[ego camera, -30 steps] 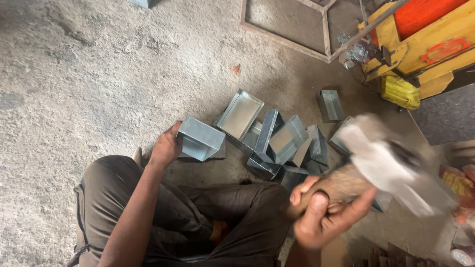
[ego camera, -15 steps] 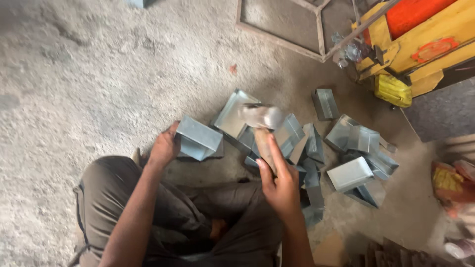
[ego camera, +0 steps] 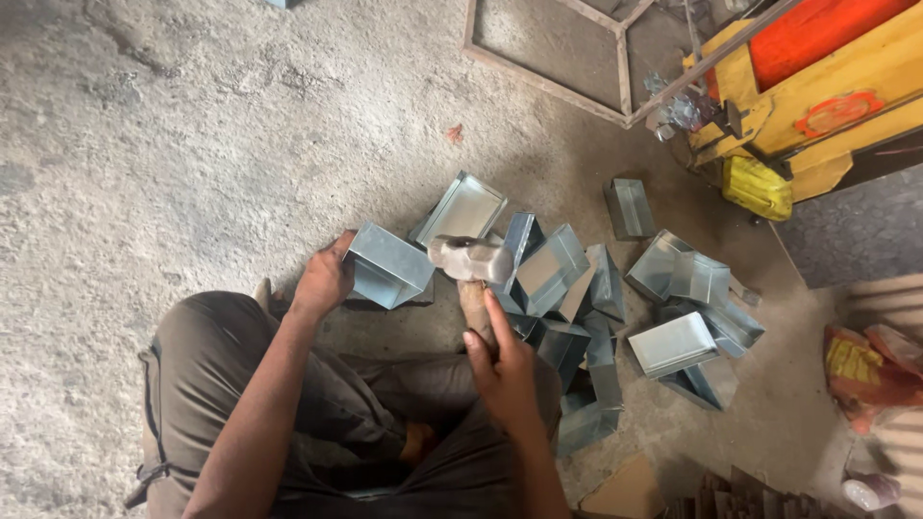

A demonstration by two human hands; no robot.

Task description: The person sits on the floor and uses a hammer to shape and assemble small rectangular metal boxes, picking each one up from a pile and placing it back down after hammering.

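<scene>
My left hand (ego camera: 325, 279) grips the left side of a small open sheet-metal box (ego camera: 386, 265) that rests on the concrete floor. My right hand (ego camera: 502, 360) is closed around the wooden handle of a hammer (ego camera: 469, 261). The hammer's worn metal head sits right beside the box's right edge, touching or nearly touching it. I am squatting, and my knees in brown trousers fill the lower part of the view.
A heap of similar galvanised metal boxes (ego camera: 596, 298) lies to the right of the hammer. A welded metal frame (ego camera: 567, 58) lies on the floor at the back. A yellow and orange machine (ego camera: 817, 106) stands at the upper right. Coloured bags (ego camera: 870, 365) lie at the right edge.
The hammer was raised at my right a second ago. It has swung down and leftwards to the box in my left hand. The left hand and box stayed put.
</scene>
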